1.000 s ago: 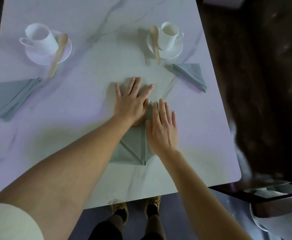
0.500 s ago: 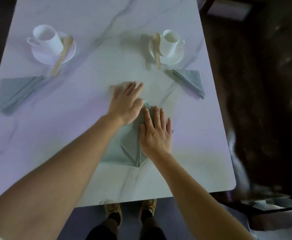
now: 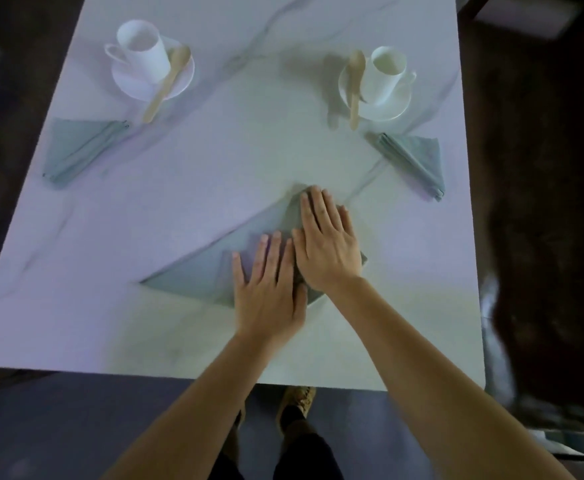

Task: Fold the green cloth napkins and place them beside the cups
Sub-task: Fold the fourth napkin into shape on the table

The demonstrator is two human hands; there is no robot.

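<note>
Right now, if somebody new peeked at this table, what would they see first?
Two bare hands, the left hand and the right hand, lie flat on a green napkin near the table's front edge. Farther back stand two white cups on saucers with wooden spoons, one far left and one far right, each with a folded napkin beside it.

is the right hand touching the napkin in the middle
Touching. The head view shows the right hand lying flat, palm down, on the middle napkin, beside the left hand.
</note>
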